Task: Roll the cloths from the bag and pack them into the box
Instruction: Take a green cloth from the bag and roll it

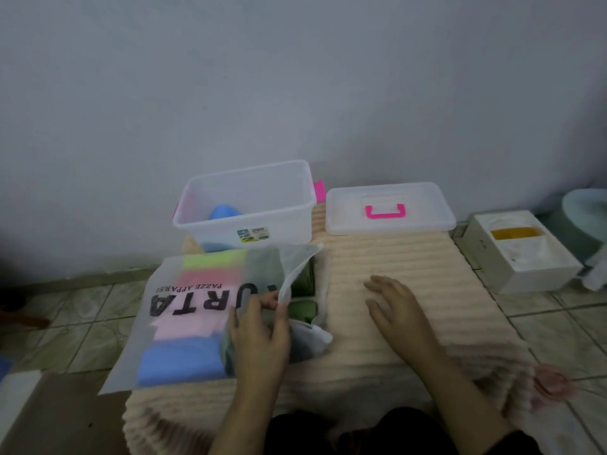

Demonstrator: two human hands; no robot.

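With one blue roll (224,212) in the box (244,205), we pinch the bag (184,323) flap with our left hand (259,336), right hand (394,303) spread flat; most cloths remain.

free: mat (394,257) right of bag (170,323) | blocked: box (243,221) (open-topped), lid (391,208) behind

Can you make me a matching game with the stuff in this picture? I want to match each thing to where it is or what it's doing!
Things:
1. blue rolled cloth
2. lid
3. left hand
4. right hand

Places or states:
A. lying flat on the peach mat
B. inside the clear box
C. pinching the bag open at its edge
D. off the box, beside it, pink handle up

Pairs: 1-B, 2-D, 3-C, 4-A
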